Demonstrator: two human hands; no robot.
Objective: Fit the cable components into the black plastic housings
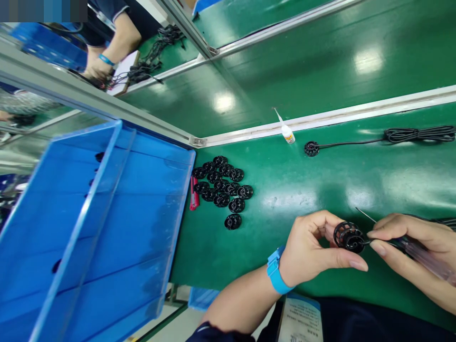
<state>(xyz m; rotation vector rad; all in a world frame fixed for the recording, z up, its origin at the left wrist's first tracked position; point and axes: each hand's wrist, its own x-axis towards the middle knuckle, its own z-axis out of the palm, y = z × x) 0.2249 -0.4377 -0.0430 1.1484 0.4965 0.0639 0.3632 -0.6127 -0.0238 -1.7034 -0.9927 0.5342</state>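
Observation:
My left hand (313, 247), with a blue band at the wrist, is closed around a black slotted round plastic part (349, 236). Into the face of that part runs a black cable (366, 242), pinched between the thumb and finger of my right hand (409, 242). The same right hand also holds a thin tool with a clear handle (427, 260). A slim metal tip (364, 213) sticks out past its fingers, pointing up and left. The part's inside is mostly hidden.
Several similar black parts (221, 185) lie left of my hands, beside a red cutter (194, 194) and a large blue bin (153, 213). Farther back are a small white bottle (288, 134) and a coiled cable (416, 135) with a round end. A co-worker's arm (123, 38) shows beyond the frame.

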